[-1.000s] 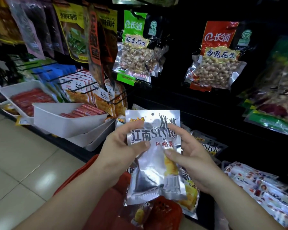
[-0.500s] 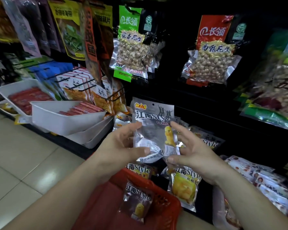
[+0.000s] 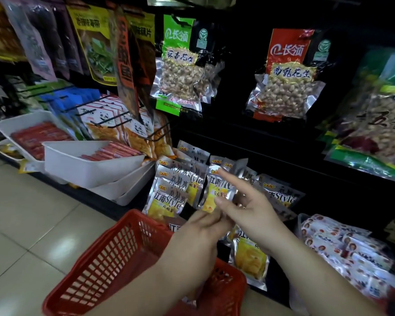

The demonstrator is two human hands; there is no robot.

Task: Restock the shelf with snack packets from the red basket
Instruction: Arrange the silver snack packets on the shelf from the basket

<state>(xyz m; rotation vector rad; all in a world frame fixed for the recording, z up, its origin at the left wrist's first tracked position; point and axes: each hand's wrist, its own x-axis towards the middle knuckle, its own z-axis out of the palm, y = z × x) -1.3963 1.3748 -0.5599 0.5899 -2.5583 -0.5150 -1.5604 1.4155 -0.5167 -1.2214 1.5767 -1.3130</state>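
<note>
A silver and yellow snack packet [image 3: 221, 190] stands against the low shelf row among several matching packets [image 3: 169, 199]. My right hand [image 3: 253, 213] touches its front with index finger and thumb stretched out, the index tip near the packet's top. My left hand [image 3: 192, 242] reaches in from below, and its blurred fingertips pinch the packet's lower edge. The red basket [image 3: 123, 226] sits under my forearms, its inside mostly hidden by my left arm. Another of these packets [image 3: 249, 258] hangs lower, behind the basket.
White trays of red sausage sticks [image 3: 89, 167] jut out at the left. Peanut bags [image 3: 180, 71] [image 3: 285, 87] hang above on hooks. White and red packets [image 3: 340, 247] fill the lower right. Tiled floor [image 3: 21, 213] lies to the left.
The packet went from in front of my chest forward and down to the shelf row. My right hand's fingers straightened on it. The view tilted down, and more of the basket shows.
</note>
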